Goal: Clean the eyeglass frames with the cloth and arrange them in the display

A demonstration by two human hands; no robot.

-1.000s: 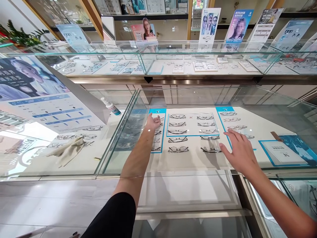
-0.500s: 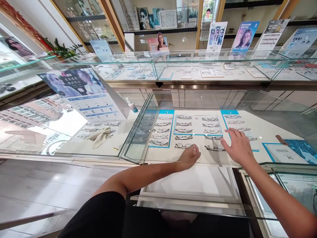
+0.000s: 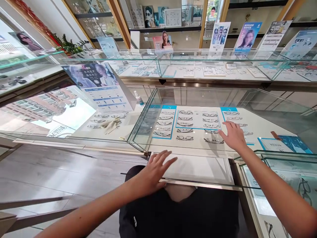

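Your left hand (image 3: 156,170) is at lower centre, fingers loosely spread, with nothing visible in it, by the near edge of the case (image 3: 257,122). Your right hand (image 3: 234,135) is right of centre, thumb held apart from half-curled fingers, also with nothing visible in it; I can't tell whether it touches glass. The glasses (image 3: 213,141) lie in rows across the centre, one dark pair just beside your right thumb. If your right hand dips inside the case, its thumb could knock that pair crooked; pressing on glass instead would likely leave smudges. Lifting your left hand carelessly could bump the near edge. The cloth (image 3: 110,125), left of centre, seems too far off to snag.
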